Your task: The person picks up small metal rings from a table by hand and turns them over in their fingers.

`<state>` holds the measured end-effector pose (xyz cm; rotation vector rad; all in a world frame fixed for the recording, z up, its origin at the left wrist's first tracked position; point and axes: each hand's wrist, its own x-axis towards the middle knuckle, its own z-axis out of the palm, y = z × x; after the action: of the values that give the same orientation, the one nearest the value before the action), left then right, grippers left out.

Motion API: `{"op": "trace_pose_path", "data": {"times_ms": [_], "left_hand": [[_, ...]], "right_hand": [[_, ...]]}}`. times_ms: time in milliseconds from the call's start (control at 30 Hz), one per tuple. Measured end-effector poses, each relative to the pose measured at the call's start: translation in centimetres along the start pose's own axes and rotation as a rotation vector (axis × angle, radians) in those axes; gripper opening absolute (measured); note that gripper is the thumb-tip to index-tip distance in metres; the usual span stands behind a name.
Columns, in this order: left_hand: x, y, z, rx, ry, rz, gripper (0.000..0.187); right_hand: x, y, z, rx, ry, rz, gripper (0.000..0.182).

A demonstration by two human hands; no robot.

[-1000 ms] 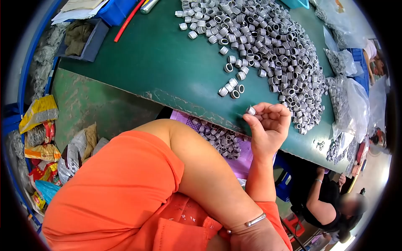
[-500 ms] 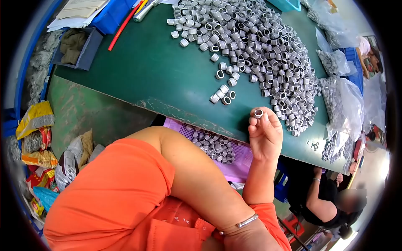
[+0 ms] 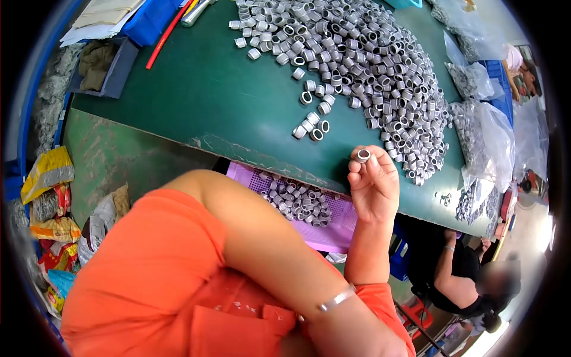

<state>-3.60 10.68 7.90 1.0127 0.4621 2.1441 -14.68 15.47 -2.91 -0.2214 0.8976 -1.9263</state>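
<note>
My right hand (image 3: 375,184) is raised at the front edge of the green table (image 3: 196,89), palm towards me. Its thumb and fingertips pinch one short metal ring (image 3: 363,155), with the opening visible. Beyond it lies a large pile of similar grey metal rings (image 3: 351,47), with several loose rings (image 3: 307,125) to the left. My left arm is bent across my body, a silver bracelet at its wrist. Only the back part of my left hand (image 3: 366,333) shows at the bottom edge; its fingers are hidden.
A purple basket (image 3: 333,235) holding rings sits below the table edge. Clear bags of parts (image 3: 476,143) line the right side. A red stick (image 3: 163,44) and a grey bin (image 3: 116,74) are at upper left. Another person (image 3: 455,273) sits at lower right.
The view has shifted slightly, moving the table and pile up and left in the frame. My left forearm and bracelet have moved a little up and left. My right hand still holds the ring.
</note>
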Motion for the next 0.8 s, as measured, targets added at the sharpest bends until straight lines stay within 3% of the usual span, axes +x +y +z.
{"op": "trace_pose_path", "data": {"times_ms": [100, 133, 200, 267, 333, 400, 467, 500, 600, 667, 800], "left_hand": [[-4.3, -0.4, -2.3, -0.315, 0.325, -0.083, 0.029], [-6.2, -1.2, -3.2, -0.466, 0.453, -0.044, 0.029], [-10.4, -2.9, -5.1, -0.746, 0.612, 0.157, 0.05], [-12.0, -1.5, -3.2, -0.641, 1.076, 0.147, 0.058], [-13.2, -1.0, -2.6, -0.566, 1.175, 0.165, 0.043], [-15.0, -0.6, -1.9, -0.426, 1.157, 0.287, 0.034], [-15.5, 0.6, -1.1, -0.215, 1.362, 0.378, 0.031], [-16.2, 1.0, -0.9, -0.156, 1.42, 0.456, 0.03], [-18.2, 1.9, -0.6, 0.171, 1.558, 0.581, 0.028], [-18.8, 2.0, -0.8, 0.197, 1.56, 0.651, 0.028], [-18.8, 1.5, -1.2, 0.276, 1.529, 0.703, 0.029]], "right_hand": [[-0.7, -1.1, 0.5, -0.063, 0.026, -0.177, 0.015], [-0.9, -1.5, 0.5, -0.075, 0.028, -0.256, 0.016], [-1.1, -2.2, 0.4, -0.163, -0.114, -0.367, 0.013], [-0.9, -2.6, 1.6, -0.821, -0.293, -0.447, 0.009], [0.3, -1.7, 3.1, -1.284, -0.184, -0.555, 0.009], [1.7, 0.3, 4.2, -1.417, -0.102, -0.597, 0.013], [2.6, 1.7, 4.4, -1.545, -0.131, -0.572, 0.019], [2.8, 2.1, 4.1, -1.608, -0.125, -0.655, 0.021], [2.3, 1.5, 3.3, -1.44, -0.091, -0.54, 0.021], [1.5, 1.3, 3.0, -0.821, 0.045, -0.088, 0.018], [1.1, 0.1, 2.5, -0.485, 0.002, 0.082, 0.018]]}}
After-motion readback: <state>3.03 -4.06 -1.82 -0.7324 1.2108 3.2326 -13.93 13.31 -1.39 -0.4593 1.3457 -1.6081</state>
